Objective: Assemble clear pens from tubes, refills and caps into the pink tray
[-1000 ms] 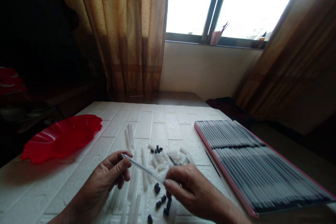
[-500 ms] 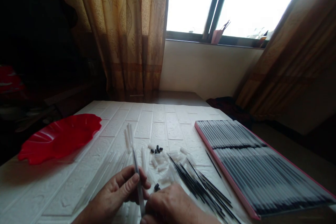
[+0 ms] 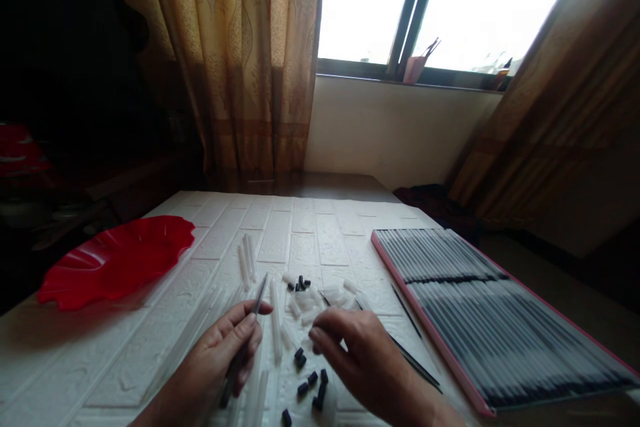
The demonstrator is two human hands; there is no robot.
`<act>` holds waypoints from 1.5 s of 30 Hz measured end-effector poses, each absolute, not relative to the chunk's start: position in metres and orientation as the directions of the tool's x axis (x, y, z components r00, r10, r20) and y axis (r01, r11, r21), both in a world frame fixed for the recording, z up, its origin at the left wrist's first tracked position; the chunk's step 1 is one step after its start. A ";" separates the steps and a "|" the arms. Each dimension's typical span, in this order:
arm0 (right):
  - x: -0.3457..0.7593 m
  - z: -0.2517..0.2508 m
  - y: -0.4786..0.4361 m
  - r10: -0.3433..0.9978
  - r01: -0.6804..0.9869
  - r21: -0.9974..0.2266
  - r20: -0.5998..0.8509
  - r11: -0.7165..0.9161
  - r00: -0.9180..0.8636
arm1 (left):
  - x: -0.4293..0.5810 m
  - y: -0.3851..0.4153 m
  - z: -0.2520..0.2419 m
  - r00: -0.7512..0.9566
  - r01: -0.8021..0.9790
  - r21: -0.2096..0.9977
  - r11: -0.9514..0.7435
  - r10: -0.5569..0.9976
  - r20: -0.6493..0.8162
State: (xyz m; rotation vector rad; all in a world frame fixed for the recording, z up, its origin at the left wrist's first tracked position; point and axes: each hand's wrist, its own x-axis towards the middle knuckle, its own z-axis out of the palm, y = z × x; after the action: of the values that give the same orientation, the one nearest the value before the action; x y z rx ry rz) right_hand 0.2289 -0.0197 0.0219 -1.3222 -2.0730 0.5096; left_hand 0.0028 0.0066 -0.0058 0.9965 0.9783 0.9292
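Note:
My left hand (image 3: 237,340) is closed around a slim pen (image 3: 261,293), its pointed end up and its dark lower end below the fingers. To the right, my right hand (image 3: 357,347) hovers at the small translucent caps (image 3: 311,313) with thumb and fingers pinched together; whether a cap is between them is hidden. Small black plugs (image 3: 313,379) lie scattered between the hands. Clear pen tubes (image 3: 200,320) rest left of and under my left hand. Thin black refills (image 3: 417,367) are partly covered by my right hand and forearm.
A pink-edged tray (image 3: 430,330) at the right holds rows of pens. The red scalloped dish (image 3: 120,260) sits at the left on the white brick-patterned table (image 3: 303,220). Behind are curtains (image 3: 240,67) and a window with a pink cup (image 3: 414,70) on its sill.
My right hand has left the pen's lower end and moved right and up to the caps, uncovering several black plugs. The pen in my left hand is lower and tilts more to the right.

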 end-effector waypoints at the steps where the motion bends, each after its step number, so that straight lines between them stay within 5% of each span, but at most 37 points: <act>1: 0.235 0.023 -0.017 0.918 0.665 -0.636 0.313 0.392 -0.243 | 0.002 0.007 -0.006 0.261 -0.157 0.949 0.272 0.939 -0.225; 5: 0.251 0.021 -0.007 0.935 0.705 -0.635 0.332 0.316 -0.120 | 0.000 0.008 -0.001 0.242 -0.132 0.953 0.272 0.941 -0.236; 15: 0.231 0.010 -0.014 0.919 0.845 -0.364 0.201 0.392 -0.339 | 0.002 0.006 -0.007 0.375 -0.014 0.975 0.221 0.905 -0.200; 20: 0.237 0.015 -0.010 0.950 0.776 -0.556 0.248 0.299 -0.188 | 0.000 0.008 -0.012 0.500 0.108 0.992 0.060 0.860 -0.107; 26: 0.242 0.024 -0.009 0.980 0.369 -0.910 0.151 0.189 -0.128 | -0.003 0.003 0.002 0.565 0.352 0.916 -0.193 0.824 -0.043; 39: 0.231 0.020 -0.017 0.967 0.335 -0.921 0.125 0.196 -0.222 | -0.001 -0.003 0.010 0.632 0.437 0.763 -0.476 0.766 0.116; 45: 0.232 0.022 -0.012 0.945 0.101 -0.994 -0.070 -0.039 -0.319 | -0.002 -0.003 0.006 0.643 0.380 0.749 -0.542 0.738 0.207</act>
State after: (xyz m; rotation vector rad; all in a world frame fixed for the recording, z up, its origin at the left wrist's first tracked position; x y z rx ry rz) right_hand 0.2324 -0.0123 0.0222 -1.1470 -1.4948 1.4466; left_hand -0.0016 -0.0035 0.0062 2.1791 0.8660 0.6753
